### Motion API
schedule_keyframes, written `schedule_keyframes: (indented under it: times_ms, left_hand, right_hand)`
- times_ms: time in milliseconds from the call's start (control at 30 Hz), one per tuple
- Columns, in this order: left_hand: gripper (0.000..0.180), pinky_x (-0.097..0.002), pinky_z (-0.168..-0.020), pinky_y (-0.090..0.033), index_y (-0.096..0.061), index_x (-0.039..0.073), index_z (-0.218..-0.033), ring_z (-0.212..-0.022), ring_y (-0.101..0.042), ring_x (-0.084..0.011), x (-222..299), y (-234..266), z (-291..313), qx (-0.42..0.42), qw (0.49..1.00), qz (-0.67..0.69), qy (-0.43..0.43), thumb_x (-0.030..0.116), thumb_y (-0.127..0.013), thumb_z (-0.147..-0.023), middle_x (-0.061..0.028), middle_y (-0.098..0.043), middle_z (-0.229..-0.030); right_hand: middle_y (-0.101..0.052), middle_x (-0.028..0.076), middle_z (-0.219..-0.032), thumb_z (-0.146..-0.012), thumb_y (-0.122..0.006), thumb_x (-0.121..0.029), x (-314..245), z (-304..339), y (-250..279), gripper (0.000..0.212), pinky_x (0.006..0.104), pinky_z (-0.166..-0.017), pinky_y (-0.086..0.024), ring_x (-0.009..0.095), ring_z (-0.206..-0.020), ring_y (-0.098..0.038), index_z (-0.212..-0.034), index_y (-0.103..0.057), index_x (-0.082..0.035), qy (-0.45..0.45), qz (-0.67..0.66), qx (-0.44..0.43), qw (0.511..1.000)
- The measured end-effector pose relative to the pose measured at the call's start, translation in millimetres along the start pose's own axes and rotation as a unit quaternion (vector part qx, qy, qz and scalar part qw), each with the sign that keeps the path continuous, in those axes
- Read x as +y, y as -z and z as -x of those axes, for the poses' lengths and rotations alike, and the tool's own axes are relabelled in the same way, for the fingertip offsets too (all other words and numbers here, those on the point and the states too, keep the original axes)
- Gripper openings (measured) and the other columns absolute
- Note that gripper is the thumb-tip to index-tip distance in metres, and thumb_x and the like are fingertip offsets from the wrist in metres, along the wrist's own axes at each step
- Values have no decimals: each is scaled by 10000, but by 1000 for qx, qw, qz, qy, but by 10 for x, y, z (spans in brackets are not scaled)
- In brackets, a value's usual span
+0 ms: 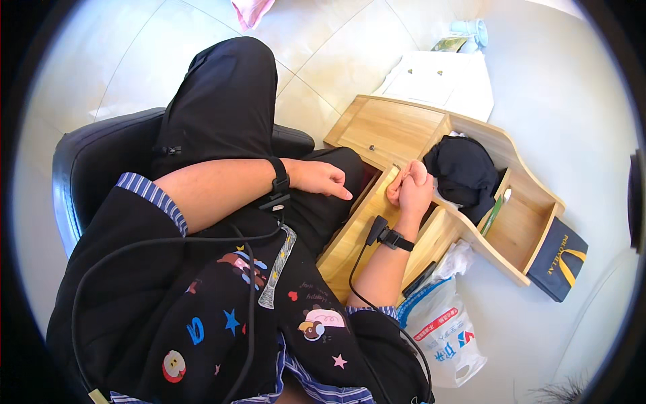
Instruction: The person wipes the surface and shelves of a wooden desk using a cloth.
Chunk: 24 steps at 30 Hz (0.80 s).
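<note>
My left hand (324,179) lies on my dark trouser leg beside the wooden cabinet, fingers loosely extended, with nothing visible in it. Over the pulled-out wooden drawer (340,252) is my right hand (412,192), its fingers curled closed. Whatever it may hold is hidden inside the fist. Right beside it, a black cloth bundle (463,172) sits on the wooden cabinet (393,126). Each wrist wears a black strap, and cables run down from them.
An open shelf compartment (521,225) holds a green-and-white stick-like item (496,212). Next to it are a dark blue box with a yellow ribbon (558,259) and a white plastic bag (444,337). A white board (437,81) and a light blue container (471,30) stand beyond.
</note>
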State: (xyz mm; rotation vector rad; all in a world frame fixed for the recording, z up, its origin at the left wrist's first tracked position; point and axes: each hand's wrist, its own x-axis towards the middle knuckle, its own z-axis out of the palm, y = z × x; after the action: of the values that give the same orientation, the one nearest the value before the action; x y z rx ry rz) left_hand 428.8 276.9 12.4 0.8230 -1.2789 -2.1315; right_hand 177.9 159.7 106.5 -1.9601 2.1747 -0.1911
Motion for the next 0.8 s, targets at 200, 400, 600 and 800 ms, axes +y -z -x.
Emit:
schedule_keyframes:
  times_ms: [200, 400, 600, 800]
  left_hand:
    - [480, -308, -696, -423, -596, 72, -857, -768, -499, -112, -8, 6, -67, -8, 1000, -1, 9, 530, -690, -968, 10, -555, -785]
    - [477, -296, -679, -415, -592, 74, -869, -759, -485, -100, 17, -143, -55, -47, 998, 0, 48, 529, -693, -970, 24, -546, -785]
    - [512, -291, -667, -412, -583, 76, -880, -746, -482, -105, 62, -471, -46, -106, 990, 3, 92, 573, -661, -980, 23, -543, -785]
    - [474, -269, -633, -405, -677, 29, -866, -705, -484, -79, 144, -873, 73, -123, 983, 46, 131, 483, -665, -1003, 26, -555, -748]
  right_hand:
    - [-661, 281, -1133, -821, -687, -198, -65, 34, -28, 393, 495, -965, -500, 450, -1110, -625, -1151, -636, 9, -9, -28, 27, 999]
    - [-641, 257, -1222, -844, -661, -173, -45, 220, -104, 425, 474, -1055, -449, 425, -1202, -588, -1214, -614, 31, 39, -86, 104, 990]
    - [-620, 223, -1247, -809, -665, -101, -73, 426, 48, 467, 440, -1073, -442, 390, -1189, -597, -1255, -595, 18, 117, -120, 121, 978]
    - [-610, 293, -1286, -786, -697, -112, -218, 964, 286, 467, 500, -1082, -439, 471, -1234, -558, -1213, -583, 40, 0, -153, 60, 986]
